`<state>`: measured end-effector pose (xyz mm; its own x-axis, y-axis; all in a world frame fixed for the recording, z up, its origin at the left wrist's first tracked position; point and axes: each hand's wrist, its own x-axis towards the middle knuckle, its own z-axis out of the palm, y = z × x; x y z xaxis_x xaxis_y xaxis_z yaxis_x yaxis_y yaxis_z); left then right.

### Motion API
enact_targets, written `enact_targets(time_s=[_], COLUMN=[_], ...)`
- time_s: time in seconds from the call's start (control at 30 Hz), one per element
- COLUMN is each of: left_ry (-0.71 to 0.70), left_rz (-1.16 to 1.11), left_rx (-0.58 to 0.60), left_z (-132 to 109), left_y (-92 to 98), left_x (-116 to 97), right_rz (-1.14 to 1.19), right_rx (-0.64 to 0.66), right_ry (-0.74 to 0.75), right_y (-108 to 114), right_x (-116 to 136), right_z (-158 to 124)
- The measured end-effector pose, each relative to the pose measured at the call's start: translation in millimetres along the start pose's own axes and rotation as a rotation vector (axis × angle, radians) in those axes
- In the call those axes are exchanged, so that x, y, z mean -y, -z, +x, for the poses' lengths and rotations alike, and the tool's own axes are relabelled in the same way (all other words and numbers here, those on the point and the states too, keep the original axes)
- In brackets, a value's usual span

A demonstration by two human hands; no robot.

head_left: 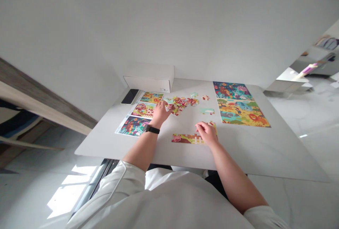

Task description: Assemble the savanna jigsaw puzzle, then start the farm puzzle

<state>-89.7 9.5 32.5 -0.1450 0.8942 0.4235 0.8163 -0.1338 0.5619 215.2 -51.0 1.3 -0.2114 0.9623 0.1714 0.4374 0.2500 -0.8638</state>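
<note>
My left hand (160, 112), with a black watch on its wrist, reaches to the near left side of a heap of loose puzzle pieces (182, 102). Its thumb and fingers close on a puzzle piece at the heap's edge, partly hidden by the fingers. Bent inward, the fingers of my right hand (208, 133) are closed with nothing visible in them. That hand is over the corner of a joined puzzle strip (185, 138) with a pink pig and a fence, and covers part of it. Single pieces lie apart, among them a pale green joined pair (207, 111).
A picture sheet (129, 125) with three printed scenes lies at left, beside a phone (129, 96). Behind stands a white box (148, 82) against the wall. To the right are two finished puzzles, a dark one (231, 90) above a yellow one (242, 113), on the white table (265, 151).
</note>
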Motion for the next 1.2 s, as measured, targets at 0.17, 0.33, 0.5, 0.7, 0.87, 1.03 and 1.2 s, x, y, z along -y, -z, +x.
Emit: enact_targets(time_s=[0.17, 0.33, 0.5, 0.7, 0.87, 1.03, 1.2], left_ry=[0.045, 0.053, -0.047, -0.29, -0.335, -0.08, 0.113], left_rz=[0.066, 0.062, -0.023, -0.413, -0.681, -0.915, -1.061], left_rx=[0.088, 0.112, 0.104, 0.264, 0.441, 0.39, 0.387], left_z=[-5.8, -8.8, -14.8, -28.7, -52.5, -71.2, -72.5], left_y=[-15.3, -10.3, 3.2, 24.8, 17.8, -13.3, -36.7], left_x=[14.1, 15.1, 5.4, -39.0, -55.6, -45.3, -46.4], right_rz=[-0.007, 0.001, 0.018, 0.198, 0.364, 0.381, 0.488], right_rx=[-0.027, -0.028, -0.04, -0.092, 0.099, 0.016, 0.014], right_ry=[0.003, -0.012, 0.008, -0.037, -0.179, -0.179, -0.174], right_y=[0.8, -1.1, -1.0, 1.9, -5.7, -25.1, -26.9], right_x=[2.2, 4.8, 3.2, 14.9, 35.9, 33.0, 25.3], right_z=[1.6, 4.1, 2.1, 11.4, 27.0, 28.7, 20.8])
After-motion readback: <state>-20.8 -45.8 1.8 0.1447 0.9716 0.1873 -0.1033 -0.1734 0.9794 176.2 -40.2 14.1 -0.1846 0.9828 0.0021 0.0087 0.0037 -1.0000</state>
